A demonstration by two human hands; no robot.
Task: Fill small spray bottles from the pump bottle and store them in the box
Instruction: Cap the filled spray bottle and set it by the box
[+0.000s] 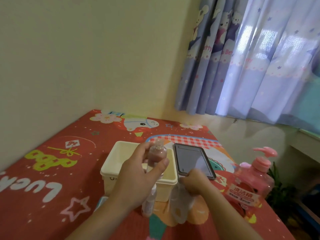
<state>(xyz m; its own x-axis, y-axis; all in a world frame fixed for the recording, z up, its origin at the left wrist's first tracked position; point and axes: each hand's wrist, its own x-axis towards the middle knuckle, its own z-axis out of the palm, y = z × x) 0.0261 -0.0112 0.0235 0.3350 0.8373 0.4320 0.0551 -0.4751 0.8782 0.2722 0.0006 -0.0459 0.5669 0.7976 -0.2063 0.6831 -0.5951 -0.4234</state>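
Biggest risk I can see: the small bottle (156, 154) with pinkish liquid is held up over the cream box (110, 168) at centre frame, and its neck looks uncapped. The left hand (138, 172) only has a thumb-and-fingers grip on it, so a tilt or a slip probably means liquid spilling into the box, or onto the phone (194, 160) lying just right of it.

The right hand (194, 183), lower centre, is curled on top of a clear bottle (180, 207) standing on the surface (52, 170). It's blurry, so I can't say if it's twisting a cap. A knock there could tip it over.

Count as far as I can tell: three small bottles (the held one, the clear one, and one more (149, 203) partly hidden behind the left wrist), one box, one pink pump bottle (254, 181) at right, one phone.
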